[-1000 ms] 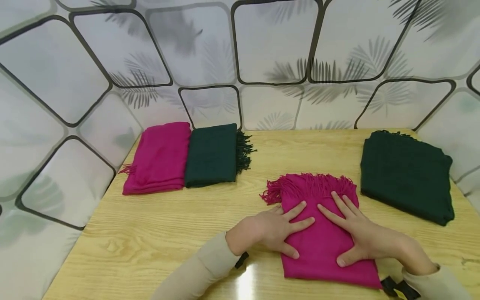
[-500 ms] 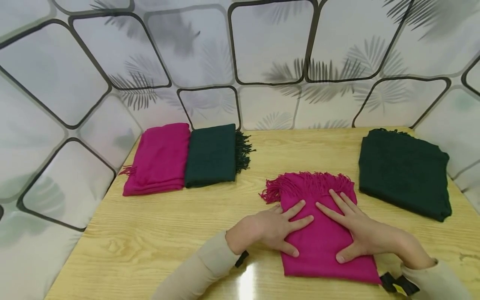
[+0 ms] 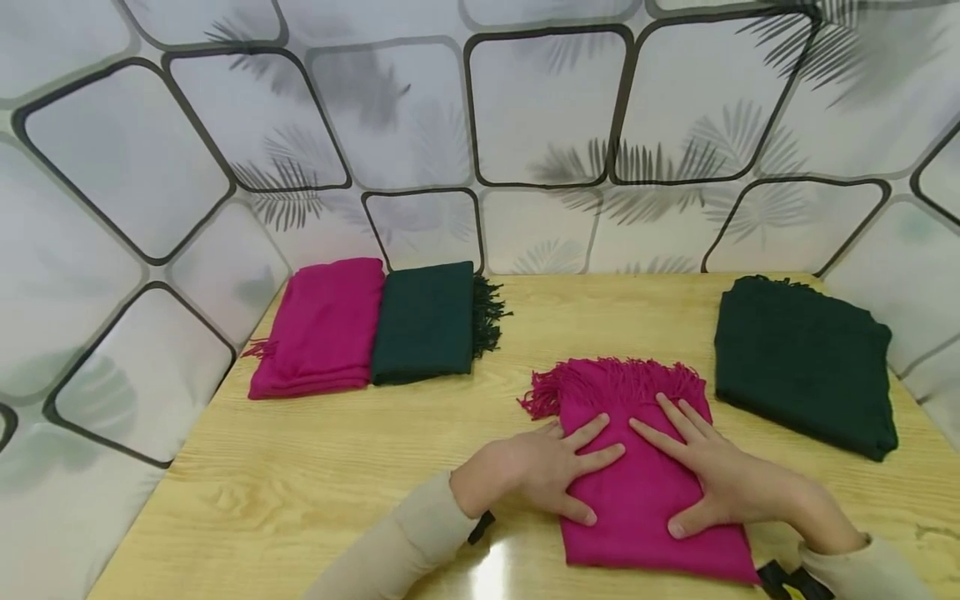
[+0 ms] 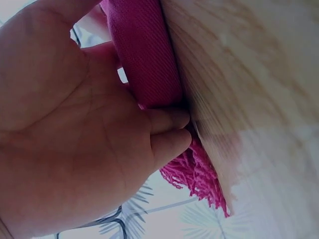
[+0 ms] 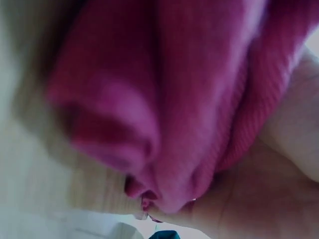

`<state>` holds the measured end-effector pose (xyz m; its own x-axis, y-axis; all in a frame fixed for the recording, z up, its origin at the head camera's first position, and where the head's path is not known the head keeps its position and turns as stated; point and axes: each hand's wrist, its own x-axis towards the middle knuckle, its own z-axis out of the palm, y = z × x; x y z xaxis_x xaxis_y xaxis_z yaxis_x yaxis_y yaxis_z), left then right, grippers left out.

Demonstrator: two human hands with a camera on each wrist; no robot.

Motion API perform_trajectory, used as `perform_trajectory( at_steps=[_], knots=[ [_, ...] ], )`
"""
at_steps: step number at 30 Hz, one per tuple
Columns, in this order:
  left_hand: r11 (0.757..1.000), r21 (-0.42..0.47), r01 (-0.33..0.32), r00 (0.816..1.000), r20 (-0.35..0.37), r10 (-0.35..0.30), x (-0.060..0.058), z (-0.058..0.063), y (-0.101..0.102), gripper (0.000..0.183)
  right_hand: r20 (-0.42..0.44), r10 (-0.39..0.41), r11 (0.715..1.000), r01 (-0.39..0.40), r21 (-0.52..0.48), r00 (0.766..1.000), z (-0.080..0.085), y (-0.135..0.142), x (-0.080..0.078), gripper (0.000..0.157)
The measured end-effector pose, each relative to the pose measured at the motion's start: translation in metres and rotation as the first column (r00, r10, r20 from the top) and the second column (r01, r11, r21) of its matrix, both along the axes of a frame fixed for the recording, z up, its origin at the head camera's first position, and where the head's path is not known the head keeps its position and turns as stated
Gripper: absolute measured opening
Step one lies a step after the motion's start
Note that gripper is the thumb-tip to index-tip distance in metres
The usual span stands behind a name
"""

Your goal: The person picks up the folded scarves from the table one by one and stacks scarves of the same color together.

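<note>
A folded magenta scarf lies flat on the wooden table in the head view, its fringe toward the far side. My left hand rests on its left side with fingers spread. On the right side lies my right hand, fingers also spread and straight over the cloth. In the left wrist view, two fingers of the left hand reach down by the scarf's edge near the table. The right wrist view shows stacked folds of the scarf beside the palm.
Another folded magenta scarf lies at the back left, side by side with a folded dark green scarf whose fringe points right. A larger folded dark green scarf sits at the right. Patterned fabric walls rise behind the wooden table.
The head view has tilted slightly, so everything sits a little lower in it. Both hands stay on the magenta scarf in the same pose.
</note>
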<state>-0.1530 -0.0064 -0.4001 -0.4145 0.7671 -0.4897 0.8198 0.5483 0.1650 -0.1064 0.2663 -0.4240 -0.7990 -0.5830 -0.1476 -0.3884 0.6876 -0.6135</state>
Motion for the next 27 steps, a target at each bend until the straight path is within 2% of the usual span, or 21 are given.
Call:
perform_trajectory(
  at_steps=[7, 10, 13, 16, 19, 21, 23, 27],
  knots=[
    [0.998, 0.015, -0.069, 0.997, -0.018, 0.069, 0.002, 0.006, -0.002, 0.082, 0.018, -0.032, 0.999, 0.032, 0.004, 0.999, 0.012, 0.006, -0.006, 0.095],
    [0.994, 0.036, -0.102, 0.995, -0.005, 0.103, 0.004, 0.009, -0.006, 0.083, 0.031, -0.038, 0.999, 0.038, 0.005, 0.999, 0.015, 0.009, -0.007, 0.09],
    [0.989, 0.068, -0.135, 0.99, -0.034, 0.137, 0.001, 0.015, -0.006, 0.086, 0.004, -0.084, 0.996, 0.084, 0.023, 0.996, 0.019, 0.014, -0.008, 0.085],
    [0.985, 0.101, -0.138, 0.983, -0.111, 0.149, -0.008, 0.025, 0.002, 0.088, -0.049, -0.156, 0.987, 0.158, 0.024, 0.987, 0.028, 0.024, -0.012, 0.08],
    [0.987, 0.124, -0.1, 0.973, -0.197, 0.123, -0.023, 0.033, 0.017, 0.089, -0.083, -0.219, 0.975, 0.221, 0.012, 0.972, 0.039, 0.037, -0.016, 0.076],
    [0.987, 0.139, -0.076, 0.969, -0.222, 0.106, -0.033, 0.035, 0.028, 0.089, -0.094, -0.247, 0.968, 0.25, 0.024, 0.965, 0.044, 0.046, -0.018, 0.076],
    [0.985, 0.16, -0.064, 0.971, -0.218, 0.098, -0.043, 0.035, 0.039, 0.088, -0.096, -0.269, 0.961, 0.273, 0.037, 0.958, 0.047, 0.054, -0.019, 0.076],
    [0.972, 0.224, -0.073, 0.982, -0.155, 0.11, -0.059, 0.035, 0.059, 0.084, -0.122, -0.31, 0.944, 0.32, 0.077, 0.943, 0.053, 0.071, -0.021, 0.078]
  ],
)
